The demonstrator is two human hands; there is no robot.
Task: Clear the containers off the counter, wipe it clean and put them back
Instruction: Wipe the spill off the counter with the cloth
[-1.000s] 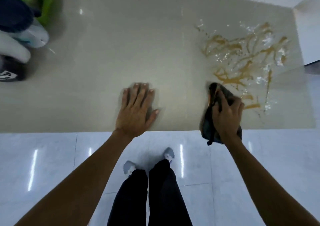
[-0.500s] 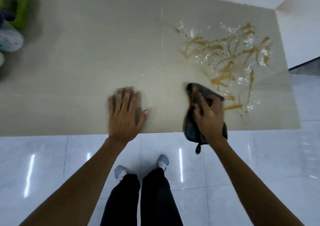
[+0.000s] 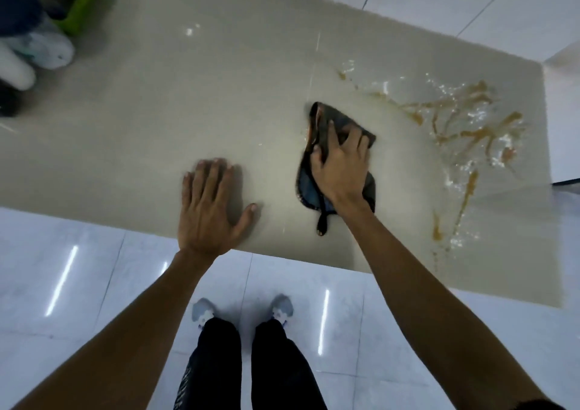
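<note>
A beige counter (image 3: 163, 121) stretches across the view. On its right part lies a brown and white smeared spill (image 3: 464, 130). My right hand (image 3: 340, 165) presses a dark crumpled cloth (image 3: 323, 121) flat on the counter, just left of the spill. My left hand (image 3: 210, 209) rests palm down near the front edge, fingers spread, holding nothing. At the far left several containers are bunched together: a green one (image 3: 80, 8), a white bottle (image 3: 47, 49) and a dark blue one (image 3: 18, 11).
The counter's front edge (image 3: 282, 256) runs just below my hands, with glossy white floor tiles (image 3: 78, 284) and my feet (image 3: 241, 311) beneath. A white wall (image 3: 561, 121) borders the counter's right end.
My right hand has slid the cloth away from the front edge, farther onto the counter. The spill's left part looks wiped thinner. My left hand has stayed flat in place.
</note>
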